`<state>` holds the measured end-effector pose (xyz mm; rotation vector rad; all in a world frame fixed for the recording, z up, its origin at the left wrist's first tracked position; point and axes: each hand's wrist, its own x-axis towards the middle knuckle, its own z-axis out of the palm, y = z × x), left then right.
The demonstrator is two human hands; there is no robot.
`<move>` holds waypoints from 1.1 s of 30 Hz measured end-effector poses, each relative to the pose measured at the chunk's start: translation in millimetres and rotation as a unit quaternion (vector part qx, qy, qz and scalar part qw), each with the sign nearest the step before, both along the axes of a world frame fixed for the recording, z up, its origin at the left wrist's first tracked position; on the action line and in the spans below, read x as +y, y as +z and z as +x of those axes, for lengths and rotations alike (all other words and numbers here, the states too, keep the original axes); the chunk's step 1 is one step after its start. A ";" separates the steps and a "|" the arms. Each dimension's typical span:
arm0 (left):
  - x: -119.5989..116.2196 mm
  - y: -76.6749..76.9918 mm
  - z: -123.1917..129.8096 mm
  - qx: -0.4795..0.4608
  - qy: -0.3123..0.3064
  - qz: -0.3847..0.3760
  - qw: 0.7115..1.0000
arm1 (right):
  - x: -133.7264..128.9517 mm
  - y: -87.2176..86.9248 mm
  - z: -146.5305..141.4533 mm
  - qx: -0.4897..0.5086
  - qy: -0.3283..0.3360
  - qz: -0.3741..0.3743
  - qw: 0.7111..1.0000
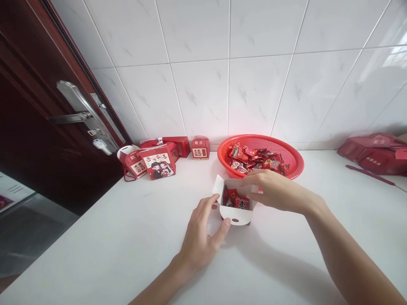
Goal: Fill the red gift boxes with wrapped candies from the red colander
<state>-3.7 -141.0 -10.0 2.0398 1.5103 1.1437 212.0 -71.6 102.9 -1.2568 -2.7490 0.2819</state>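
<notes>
On the white countertop stands a small gift box (237, 215) with a white inside, its top flaps spread. Red-wrapped candies (240, 202) lie in the box, one marked with a dark character. My left hand (202, 233) is at the box's left front corner, thumb and fingers apart, with the fingertips at the left flap and the front flap. Over the right side of the box reaches my right hand (276, 191), fingers stretched out and thumb below them at the opening. It covers part of the back and right flaps. I see nothing held in either hand.
Behind the box, a red plastic basket (299, 163) holds many wrapped candies. Folded red boxes (159, 163) stand at the back left, beside another small box (200, 148). Flattened red boxes (375, 152) lie at the right. A dark door (38, 84) borders the left.
</notes>
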 end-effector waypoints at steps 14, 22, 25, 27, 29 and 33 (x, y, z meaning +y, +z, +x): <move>4.3 0.7 -4.0 0.003 -0.026 0.029 0.999 | 8.7 -6.0 9.6 -0.005 -0.064 -0.054 0.996; 8.5 -3.5 -6.1 -0.008 -0.090 0.084 0.992 | 11.1 -6.5 7.8 0.009 -0.060 -0.044 0.997; 9.5 -2.9 -6.3 -0.008 -0.108 0.075 0.991 | 10.4 -3.4 6.8 0.030 -0.053 -0.066 0.996; 9.8 -1.8 -6.9 -0.006 -0.115 0.061 0.992 | 12.0 -1.9 8.9 0.041 -0.050 -0.081 0.995; 9.8 -0.3 -7.6 -0.001 -0.124 0.050 0.991 | 15.6 -0.6 14.6 0.056 -0.035 -0.100 0.993; 7.9 2.6 -8.6 0.004 -0.149 0.056 0.987 | 26.5 3.1 35.9 0.059 0.029 -0.153 0.986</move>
